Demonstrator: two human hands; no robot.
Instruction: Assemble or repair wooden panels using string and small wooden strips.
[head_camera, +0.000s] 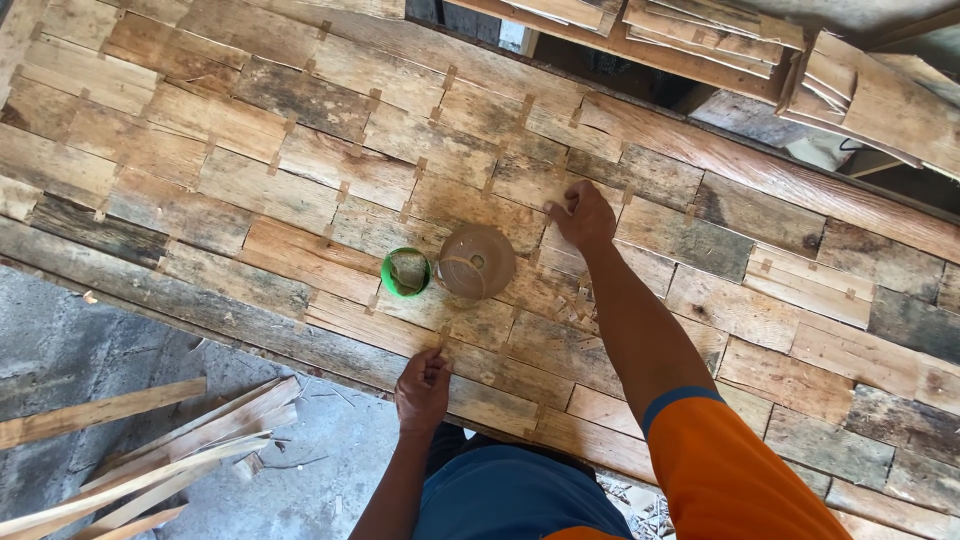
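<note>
While both arms reach out over it, a wide panel of patchwork wooden boards (300, 200) fills most of the view, short planks of mixed brown and grey laid in staggered rows and tied across their joints by small thin wood strips (447, 77)

Right hand (583, 215): stretched far forward, knuckles up, fingers curled down onto a seam near the panel's middle. It looks to be pressing or pinching something small there; what lies under the fingertips is hidden, so cannot say whether it grips anything

Left hand (423, 387): close to the body at the panel's near edge, fingers bunched together and pointing up toward a small strip at a joint. Seems pinched on a tiny piece, too small to name

Between the two hands, within easy reach of either: a green round tub (406, 272), open, dull contents inside, and touching its right side a brownish translucent dome-shaped lid or bowl (476, 261), upside down on the boards. Placement suggests supplies kept central to the work

Below left, loose wooden slats (150, 470) lie on the grey concrete floor (60, 340). More stacked thin boards (700, 30) sit past the far edge, top right

Orange sleeve with a blue cuff on the right arm
</note>
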